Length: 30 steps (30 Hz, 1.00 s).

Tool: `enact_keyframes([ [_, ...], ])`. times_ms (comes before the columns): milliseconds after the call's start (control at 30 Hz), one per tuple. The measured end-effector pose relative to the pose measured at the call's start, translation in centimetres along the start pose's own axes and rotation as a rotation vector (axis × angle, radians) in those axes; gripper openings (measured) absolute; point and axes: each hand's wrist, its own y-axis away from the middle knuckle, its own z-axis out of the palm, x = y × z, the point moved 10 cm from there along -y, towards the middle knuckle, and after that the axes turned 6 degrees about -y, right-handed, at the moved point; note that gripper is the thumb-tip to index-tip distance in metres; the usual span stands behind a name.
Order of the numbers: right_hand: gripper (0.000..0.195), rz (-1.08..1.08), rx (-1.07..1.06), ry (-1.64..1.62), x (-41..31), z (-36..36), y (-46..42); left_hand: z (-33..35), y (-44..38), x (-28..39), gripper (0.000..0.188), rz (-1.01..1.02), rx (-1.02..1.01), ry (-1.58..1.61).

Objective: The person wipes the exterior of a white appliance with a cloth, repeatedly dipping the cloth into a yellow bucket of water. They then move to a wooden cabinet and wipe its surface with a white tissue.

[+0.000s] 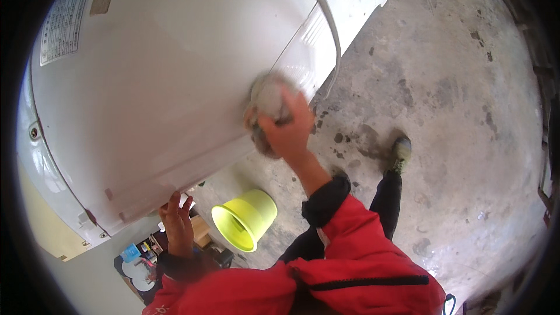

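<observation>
My right hand (291,127) grips a bunched grey cloth (267,96), blurred, against the side panel of a white appliance cabinet (166,70). The cloth lies close to a panel seam near the cabinet's edge. Lower left, my left hand (178,223) has its fingers raised and apart at the cabinet's near edge. Its fingertips seem to touch that edge, and nothing shows in its grasp. A pale grey hose or cord (330,22) hangs in a curve across the cabinet, just beyond the cloth.
A yellow-green plastic bucket (262,212) is on the stained concrete floor (437,96) between my hands, its mouth facing lower left. My shoe (400,153) is to the right. Beyond my left hand, a cardboard box (200,229) and assorted small items crowd together. A printed label (65,26) is on the cabinet.
</observation>
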Motion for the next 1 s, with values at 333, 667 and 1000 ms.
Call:
enact_keyframes([
  [333,0.053,-0.182,-0.099,-0.045,-12.3,8.1,-1.0,-0.2,-0.3,-1.0,0.036,-0.045,-0.022,0.024],
  [667,0.053,-0.074,0.031,0.015,-9.0,5.8,-3.1,-0.2,-0.9,-0.6,0.051,0.004,-0.063,-0.095],
  [1000,0.037,0.633,-0.034,0.251,14.9,-3.9,17.7,-0.8,-0.3,-0.6,0.049,0.086,0.049,-0.191],
])
